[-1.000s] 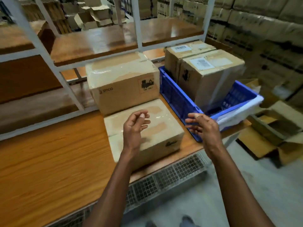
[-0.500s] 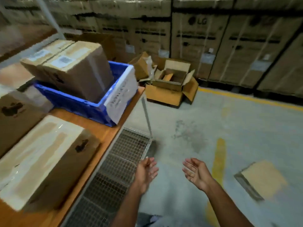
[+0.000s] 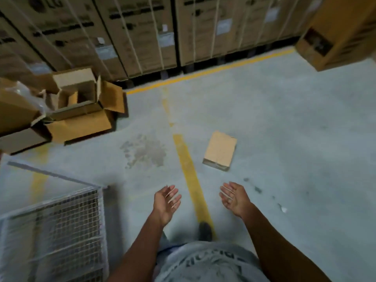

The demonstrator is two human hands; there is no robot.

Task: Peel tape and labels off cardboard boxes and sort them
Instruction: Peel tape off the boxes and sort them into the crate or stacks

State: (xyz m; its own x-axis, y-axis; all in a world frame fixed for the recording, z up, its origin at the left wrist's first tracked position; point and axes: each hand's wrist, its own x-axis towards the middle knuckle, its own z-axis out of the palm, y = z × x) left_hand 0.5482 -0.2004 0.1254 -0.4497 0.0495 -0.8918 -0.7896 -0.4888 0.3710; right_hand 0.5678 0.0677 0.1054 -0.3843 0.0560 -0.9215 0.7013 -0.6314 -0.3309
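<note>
Both our left hand [image 3: 165, 202] and right hand [image 3: 234, 198] hang empty, fingers loosely spread. The flattened box [image 3: 220, 150] lies just beyond the right hand; we should grasp both long edges.

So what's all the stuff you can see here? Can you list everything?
Flat cardboard piece: one, tan, lying on the floor right of the yellow line.
Open cardboard boxes: a few, brown, piled at the left on the floor, flaps up.
Clear plastic wrap: one bunch, see-through, on the left pile.
Tall strapped cartons: a whole row, brown, along the back.
Orange-brown carton: one, top right corner.
Wire mesh panel: one, grey, bottom left.
Yellow line: painted on the grey floor, running away from the person; another runs along the cartons.
Shoe: one, dark, on the yellow line.
Left hand: empty, fingers loose.
Right hand: empty, palm up.
</note>
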